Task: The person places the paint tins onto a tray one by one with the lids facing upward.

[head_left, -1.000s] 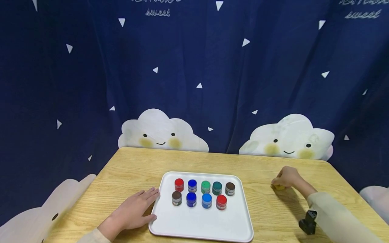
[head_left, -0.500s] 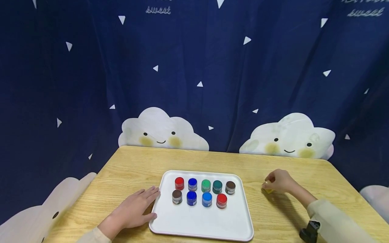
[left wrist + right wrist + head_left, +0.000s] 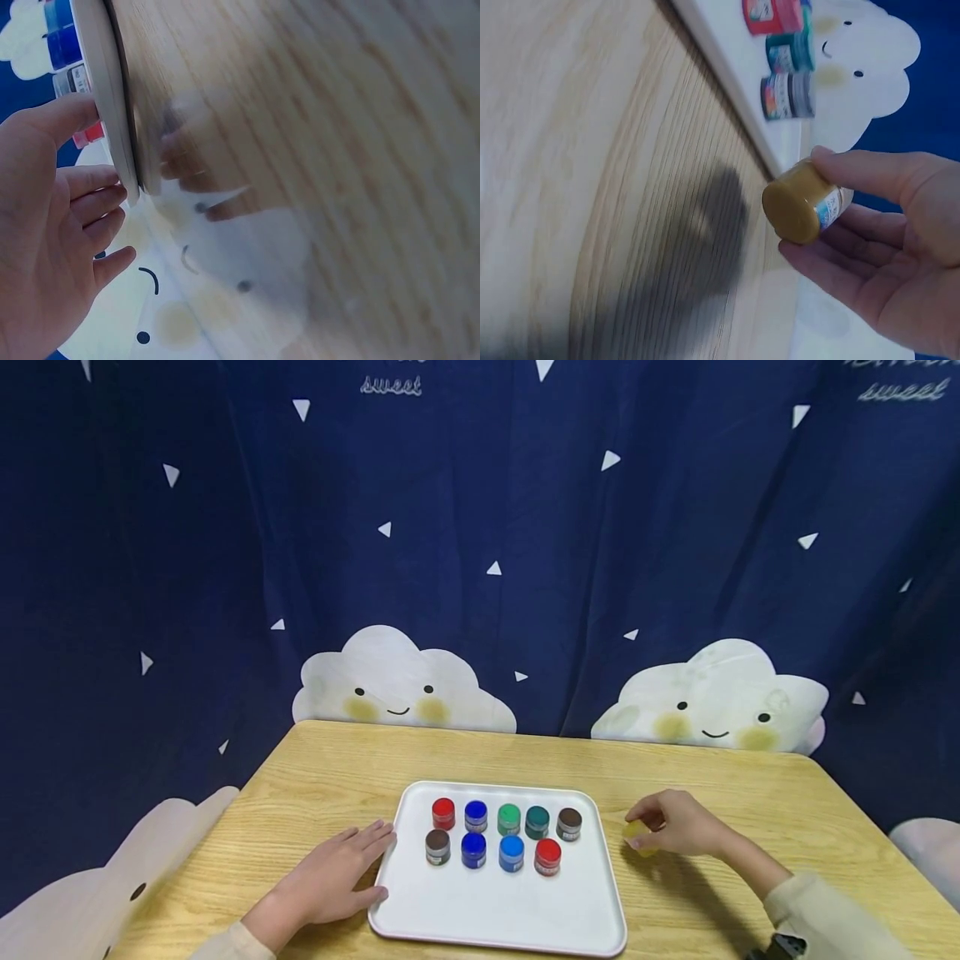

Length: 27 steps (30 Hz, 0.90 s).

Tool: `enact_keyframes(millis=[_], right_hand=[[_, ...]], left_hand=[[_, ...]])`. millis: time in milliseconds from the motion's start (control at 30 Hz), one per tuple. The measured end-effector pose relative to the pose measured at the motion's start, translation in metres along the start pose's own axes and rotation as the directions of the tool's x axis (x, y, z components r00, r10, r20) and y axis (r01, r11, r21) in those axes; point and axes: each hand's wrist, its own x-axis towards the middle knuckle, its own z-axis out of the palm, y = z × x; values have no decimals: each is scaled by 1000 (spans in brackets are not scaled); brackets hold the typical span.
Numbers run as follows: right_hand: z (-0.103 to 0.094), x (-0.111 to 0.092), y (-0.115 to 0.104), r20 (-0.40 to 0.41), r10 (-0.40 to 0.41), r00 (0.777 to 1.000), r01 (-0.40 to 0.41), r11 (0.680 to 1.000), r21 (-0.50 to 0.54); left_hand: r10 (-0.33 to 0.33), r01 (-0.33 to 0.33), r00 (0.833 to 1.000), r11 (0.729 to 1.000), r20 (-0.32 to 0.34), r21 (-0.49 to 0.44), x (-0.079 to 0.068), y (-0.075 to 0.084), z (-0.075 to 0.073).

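My right hand (image 3: 678, 825) pinches a small yellow-ochre paint jar (image 3: 802, 201) between thumb and fingers, just off the right side of the white tray (image 3: 495, 914). In the right wrist view the jar is tilted and looks raised above the wood, with a label on its side. My left hand (image 3: 326, 875) lies with fingers extended at the tray's left edge, its fingertips and thumb touching the rim. Two rows of paint jars stand upright on the tray, among them a red jar (image 3: 547, 857), a light blue jar (image 3: 512, 852) and a dark brown jar (image 3: 569, 823).
The tray sits on a wooden table (image 3: 360, 760). Behind the table hangs a dark blue curtain (image 3: 480, 510) printed with white triangles and smiling clouds. The front part of the tray shows bare white surface.
My right hand has carried the yellow-ochre jar leftward across the table, closer to the tray's right edge. The left hand and the jars on the tray have stayed in place.
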Motion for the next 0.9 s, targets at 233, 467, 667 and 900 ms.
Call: enact_keyframes(millis=[233,467,667,900], right_hand=[[11,4,-17,-10,8,1000,-6,979,206],[26,8,-26,-17,71,997,-58,907,416],[38,10,-32,-28,76,997,-54,884,465],[53,11,-33,-24,73,997,-51,864,501]], left_hand=[[-2,2,1000,1000,10,5,-1,0,1],[15,-15,1000,1000,12,15,-1,-1,-4],[4,-4,1000,1000,18,7,0,-1,-5],[-1,1,1000,1000,5,-3,0,1,-2]])
